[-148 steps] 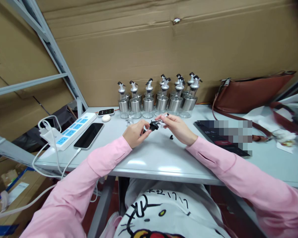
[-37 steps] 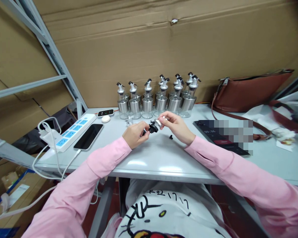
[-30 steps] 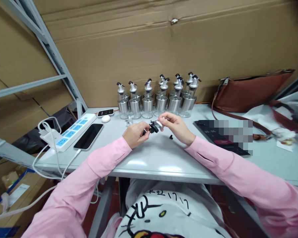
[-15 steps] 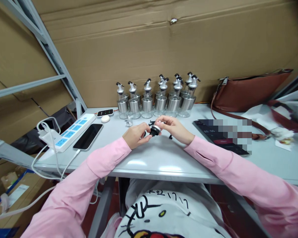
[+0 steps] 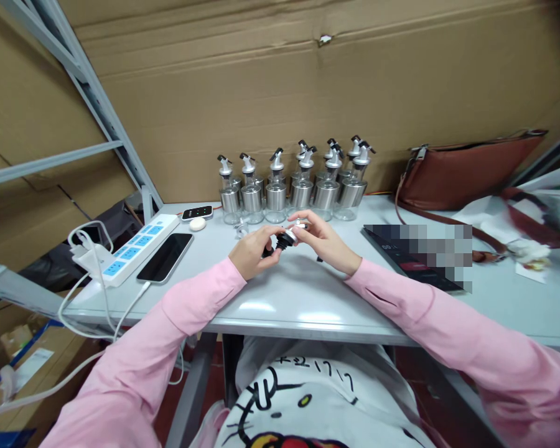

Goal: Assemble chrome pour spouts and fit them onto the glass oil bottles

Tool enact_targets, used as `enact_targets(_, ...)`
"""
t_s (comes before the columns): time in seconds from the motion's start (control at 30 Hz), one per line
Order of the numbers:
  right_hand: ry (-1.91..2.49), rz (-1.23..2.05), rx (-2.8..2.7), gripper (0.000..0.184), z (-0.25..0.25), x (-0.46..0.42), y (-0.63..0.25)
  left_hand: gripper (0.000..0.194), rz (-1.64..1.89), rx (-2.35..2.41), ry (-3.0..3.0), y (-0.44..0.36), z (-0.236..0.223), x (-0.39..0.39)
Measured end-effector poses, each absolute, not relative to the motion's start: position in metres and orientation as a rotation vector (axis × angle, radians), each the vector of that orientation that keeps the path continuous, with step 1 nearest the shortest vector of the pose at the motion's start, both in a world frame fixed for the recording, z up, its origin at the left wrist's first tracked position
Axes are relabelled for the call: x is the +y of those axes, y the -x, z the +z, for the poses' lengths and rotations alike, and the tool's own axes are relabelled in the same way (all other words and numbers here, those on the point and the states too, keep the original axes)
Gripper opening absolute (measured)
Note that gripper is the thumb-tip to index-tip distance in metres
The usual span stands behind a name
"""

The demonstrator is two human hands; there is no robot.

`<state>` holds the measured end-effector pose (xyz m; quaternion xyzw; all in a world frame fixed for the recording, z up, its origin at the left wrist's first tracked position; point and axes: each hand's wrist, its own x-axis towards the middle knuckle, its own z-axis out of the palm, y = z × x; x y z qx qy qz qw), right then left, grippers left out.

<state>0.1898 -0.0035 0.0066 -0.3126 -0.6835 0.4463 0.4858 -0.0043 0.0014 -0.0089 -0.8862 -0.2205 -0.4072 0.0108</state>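
Black stopper (image 5: pixel 284 241), pinched in the left hand (image 5: pixel 251 254) with the right hand (image 5: pixel 329 244) gripping its silver top (image 5: pixel 291 234), has just shifted slightly away from the desk's front edge (image 5: pixel 308 330).

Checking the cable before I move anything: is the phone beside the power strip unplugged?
No, a white cable runs into the phone's near end.

I see shiny metal and smooth plastic on the stopper (image 5: pixel 287 239) in the grip. Beyond it, the bottles (image 5: pixel 275 198) show clear glass and brushed metal; beneath, the table (image 5: pixel 280 298) looks smooth and glossy, the cardboard (image 5: pixel 242 81) matt.
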Motion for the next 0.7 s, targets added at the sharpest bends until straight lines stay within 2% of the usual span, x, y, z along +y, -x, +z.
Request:
enact_targets(0.17,0.767,1.080,-1.714,0.034,0.0074,-0.0039,-0.1903,0.037,-1.291,-0.671,2.778,0.0035,-0.0086,0.0025)
enact_targets(0.37,0.755,1.242,-1.723,0.041,0.0063,-0.0031,-0.1922,0.048,-1.183,-0.617,2.921,0.0037,-0.0086,0.0023)
enact_targets(0.7,0.893,0.871,-1.851,0.032,0.0048,-0.0095,-0.1875,0.042,-1.159,-0.774,2.748,0.0031,-0.0066,-0.0006)
